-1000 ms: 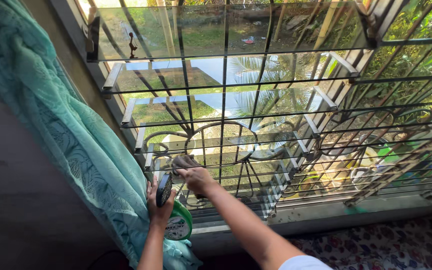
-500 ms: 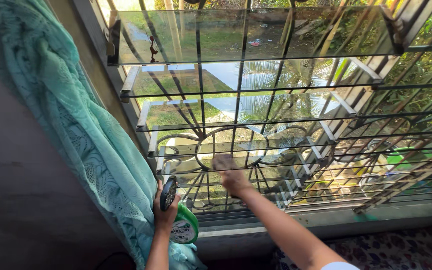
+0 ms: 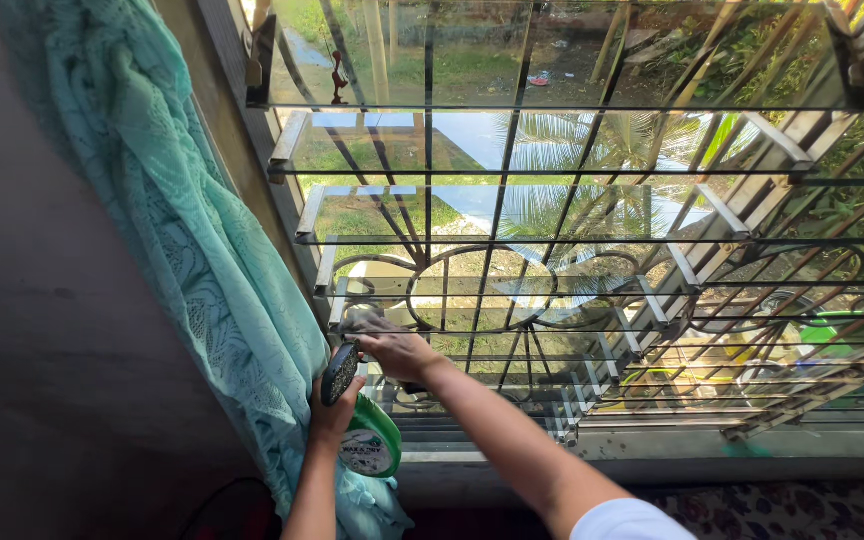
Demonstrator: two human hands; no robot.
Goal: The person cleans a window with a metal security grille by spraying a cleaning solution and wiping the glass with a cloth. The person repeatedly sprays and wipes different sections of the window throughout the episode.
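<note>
Pressing a small grey cloth (image 3: 362,320) flat against a lower glass louvre slat (image 3: 472,290) near the window's left edge, the right hand (image 3: 397,352) has its fingers curled down over the cloth, and the slat's long axis runs off to the right. The left hand (image 3: 332,415) sits just below and left, fingers wrapped around the neck of a green spray bottle (image 3: 367,440) with a dark trigger head. A teal lace curtain (image 3: 182,250) hangs touching the bottle, while the metal window grille (image 3: 512,300) crosses in front of the slats.
</note>
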